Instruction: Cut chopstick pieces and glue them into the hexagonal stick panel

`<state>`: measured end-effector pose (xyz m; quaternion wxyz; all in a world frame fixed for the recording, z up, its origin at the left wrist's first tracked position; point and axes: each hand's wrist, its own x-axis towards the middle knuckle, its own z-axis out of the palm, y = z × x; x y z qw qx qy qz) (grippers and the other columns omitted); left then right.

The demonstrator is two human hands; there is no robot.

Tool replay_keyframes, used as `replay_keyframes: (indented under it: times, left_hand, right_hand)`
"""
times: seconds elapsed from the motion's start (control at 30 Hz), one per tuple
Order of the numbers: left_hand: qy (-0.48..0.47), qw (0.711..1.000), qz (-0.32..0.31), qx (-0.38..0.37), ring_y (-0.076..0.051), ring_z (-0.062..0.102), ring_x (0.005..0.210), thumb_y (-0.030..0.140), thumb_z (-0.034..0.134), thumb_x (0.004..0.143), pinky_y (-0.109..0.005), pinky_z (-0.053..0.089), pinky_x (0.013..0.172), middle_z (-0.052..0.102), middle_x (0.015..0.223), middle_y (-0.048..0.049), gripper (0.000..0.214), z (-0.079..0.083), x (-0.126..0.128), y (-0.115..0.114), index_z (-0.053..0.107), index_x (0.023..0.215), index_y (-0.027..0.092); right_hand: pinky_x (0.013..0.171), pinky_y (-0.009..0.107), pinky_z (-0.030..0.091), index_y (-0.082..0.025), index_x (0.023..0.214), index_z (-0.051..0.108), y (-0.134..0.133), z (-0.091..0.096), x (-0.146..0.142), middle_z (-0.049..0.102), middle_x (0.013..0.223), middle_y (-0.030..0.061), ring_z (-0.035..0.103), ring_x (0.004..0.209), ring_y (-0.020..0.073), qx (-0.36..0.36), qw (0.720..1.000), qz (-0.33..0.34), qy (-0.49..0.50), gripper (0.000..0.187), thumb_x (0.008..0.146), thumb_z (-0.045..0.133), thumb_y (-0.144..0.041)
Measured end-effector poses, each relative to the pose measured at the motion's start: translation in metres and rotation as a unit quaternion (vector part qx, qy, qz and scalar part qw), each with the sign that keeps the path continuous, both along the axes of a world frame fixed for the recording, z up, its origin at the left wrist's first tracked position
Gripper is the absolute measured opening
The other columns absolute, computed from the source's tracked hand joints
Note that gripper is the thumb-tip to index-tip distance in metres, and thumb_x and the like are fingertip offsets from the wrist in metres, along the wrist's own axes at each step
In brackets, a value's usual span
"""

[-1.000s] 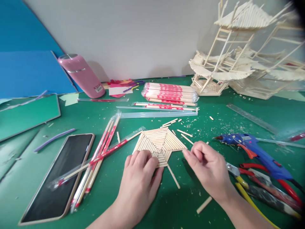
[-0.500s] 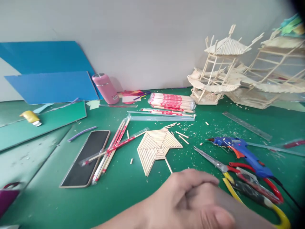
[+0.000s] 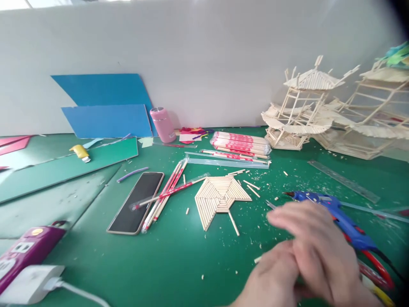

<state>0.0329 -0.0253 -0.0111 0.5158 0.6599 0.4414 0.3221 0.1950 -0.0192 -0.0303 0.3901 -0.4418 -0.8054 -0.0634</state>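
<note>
Two hands meet at the lower right, the right hand [image 3: 316,243] laid over the left hand [image 3: 271,275]; fingers overlap, and whether anything is held between the palms cannot be told. Neither hand touches the stick panel [image 3: 214,194], which lies flat on the green table [image 3: 153,268], ahead of the hands and to their left. Its right corner is nearest the right hand's fingertips, with a narrow strip of bare table between. One single stick [image 3: 234,224] runs from the panel's lower edge toward the person, slanting slightly right. Pale, close-laid sticks form the panel in web-like wedges around a small centre; the outline is notched at the lower right, and the lower left wedge tapers to a point. Beyond the right hand lies a blue glue gun [image 3: 351,228], partly covered.
</note>
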Motion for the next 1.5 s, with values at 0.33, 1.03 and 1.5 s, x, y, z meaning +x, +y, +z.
replay_keyframes:
  times: [0.33, 1.03, 1.5]
  left_hand:
    - [0.247, 0.919, 0.062, 0.301, -0.021, 0.057, 0.096, 0.019, 0.043, 0.086, -0.036, 0.049, 0.081, 0.059, 0.103, -0.0106, 0.023, -0.021, -0.088, 0.031, 0.057, 0.104, 0.016]
    - [0.431, 0.829, 0.011, 0.356, -0.034, 0.042, 0.116, 0.018, 0.037, 0.088, -0.048, 0.041, 0.094, 0.045, 0.128, -0.0212, 0.034, -0.061, -0.066, 0.048, 0.053, 0.116, 0.009]
    - [0.321, 0.884, -0.018, 0.340, -0.025, 0.050, 0.100, 0.018, 0.041, 0.087, -0.044, 0.039, 0.082, 0.058, 0.106, -0.0107, 0.020, -0.033, -0.069, 0.060, 0.057, 0.097, 0.017]
  right_hand:
    - [0.074, 0.033, 0.046, -0.023, 0.100, 0.056, -0.018, -0.007, 0.004, 0.064, 0.094, 0.0016, 0.059, 0.085, 0.0170, -0.247, 0.960, 0.046, -0.122, 0.018, 0.087, 0.046, -0.016]
    - [0.054, 0.037, 0.048, -0.018, 0.075, 0.062, -0.022, -0.012, 0.006, 0.061, 0.071, 0.0045, 0.060, 0.067, 0.0222, -0.161, 0.921, 0.038, -0.353, 0.030, 0.069, 0.040, 0.001]
    - [0.071, 0.027, 0.048, -0.019, 0.110, 0.056, 0.006, -0.005, -0.023, 0.056, 0.092, 0.0054, 0.057, 0.081, 0.0138, -0.301, 0.952, 0.048, -0.022, 0.026, 0.090, 0.040, -0.019]
